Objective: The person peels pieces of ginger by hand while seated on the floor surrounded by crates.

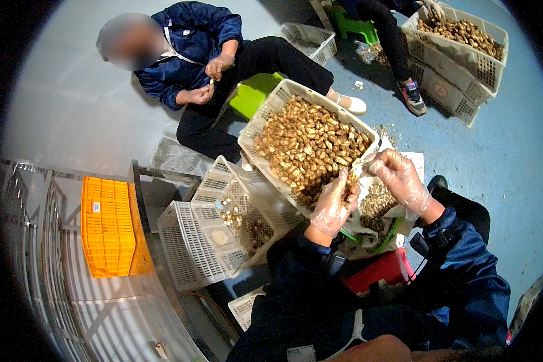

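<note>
A white plastic crate (268,154) full of small brown-and-tan pieces that look like mushrooms (312,140) stands in front of me. Over its near right corner, my left hand (335,205), in a clear glove, curls around a few of these brown pieces. Close beside it my right hand (399,180), gloved too, has its fingertips pinched at a small pale bit; whether they also grip a tool is hidden. Below both hands lies a heap of small pale-and-brown scraps (377,205) on a whitish sack.
At the left, a white crate (184,247) holds a few pale and brown pieces. A co-worker (190,42) sits opposite on a green stool (253,96). Another person's leg (389,36) is beside stacked filled crates (452,78). An orange crate (107,226) rests on a metal rack.
</note>
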Available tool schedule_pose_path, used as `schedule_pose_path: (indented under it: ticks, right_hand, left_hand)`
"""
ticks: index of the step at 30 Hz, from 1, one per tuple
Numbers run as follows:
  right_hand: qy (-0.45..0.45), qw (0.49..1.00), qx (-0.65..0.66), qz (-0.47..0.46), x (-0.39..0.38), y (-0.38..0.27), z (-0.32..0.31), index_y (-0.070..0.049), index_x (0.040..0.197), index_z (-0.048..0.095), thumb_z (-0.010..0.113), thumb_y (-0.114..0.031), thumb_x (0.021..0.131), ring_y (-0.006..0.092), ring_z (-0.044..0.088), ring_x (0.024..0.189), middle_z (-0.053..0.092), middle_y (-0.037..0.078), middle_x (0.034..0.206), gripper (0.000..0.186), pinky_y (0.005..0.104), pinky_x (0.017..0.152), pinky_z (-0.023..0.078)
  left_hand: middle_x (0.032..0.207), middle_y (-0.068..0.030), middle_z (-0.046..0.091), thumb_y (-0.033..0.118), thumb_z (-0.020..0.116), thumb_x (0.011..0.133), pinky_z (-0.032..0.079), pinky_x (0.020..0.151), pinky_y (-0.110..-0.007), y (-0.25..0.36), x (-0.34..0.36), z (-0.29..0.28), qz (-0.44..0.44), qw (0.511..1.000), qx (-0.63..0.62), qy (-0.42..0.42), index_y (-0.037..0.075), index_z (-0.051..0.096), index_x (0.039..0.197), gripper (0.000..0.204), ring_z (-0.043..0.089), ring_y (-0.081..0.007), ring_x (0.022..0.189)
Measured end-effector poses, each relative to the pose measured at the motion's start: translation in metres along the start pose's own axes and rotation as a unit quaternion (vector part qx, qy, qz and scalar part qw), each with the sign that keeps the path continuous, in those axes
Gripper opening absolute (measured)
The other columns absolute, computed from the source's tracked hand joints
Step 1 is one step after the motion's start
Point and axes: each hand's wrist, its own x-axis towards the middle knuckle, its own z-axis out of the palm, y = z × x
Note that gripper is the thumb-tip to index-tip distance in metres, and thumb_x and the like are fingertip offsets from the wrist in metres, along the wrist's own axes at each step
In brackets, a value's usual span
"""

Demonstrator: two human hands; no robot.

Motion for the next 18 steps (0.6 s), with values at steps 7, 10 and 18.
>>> schedule_pose_path:
  ticks: [7,10,18]
  right_hand:
    - [-0.011,0.997,-0.075,-0.027,-0.002,-0.01,0.007,-0.002,0.087,0.054,0.058,-0.012,0.096,0.0099,0.059,0.099,0.067,0.007,0.106,0.013,0.0292,0.087,0.05]
    - [0.025,0.996,-0.083,0.006,-0.001,0.005,-0.002,-0.003,0.09,0.053,0.054,-0.016,0.099,0.009,0.056,0.093,0.064,0.006,0.106,0.017,0.0276,0.084,0.049]
    - [0.043,0.993,-0.108,0.017,-0.001,-0.005,0.001,-0.005,0.084,0.052,0.059,-0.018,0.097,0.0042,0.048,0.076,0.056,-0.004,0.08,0.02,0.0238,0.069,0.045]
  left_hand:
    - [0.077,0.0006,0.053,0.032,0.047,0.103,0.041,0.054,-0.018,-0.007,0.002,-0.008,0.021,0.999,-0.033,-0.02,0.006,0.057,0.106,0.029,0.049,-0.0061,0.065]
    - [0.074,-0.0014,0.054,0.036,0.046,0.102,0.041,0.052,-0.02,0.0,0.004,-0.02,-0.057,0.98,-0.189,-0.029,0.005,0.057,0.107,0.033,0.052,-0.0094,0.065]
    - [0.106,-0.0057,0.06,0.035,0.047,0.101,0.042,0.064,-0.022,0.024,0.036,-0.109,0.034,0.983,-0.165,-0.079,0.007,0.057,0.114,0.032,0.056,-0.0135,0.088]
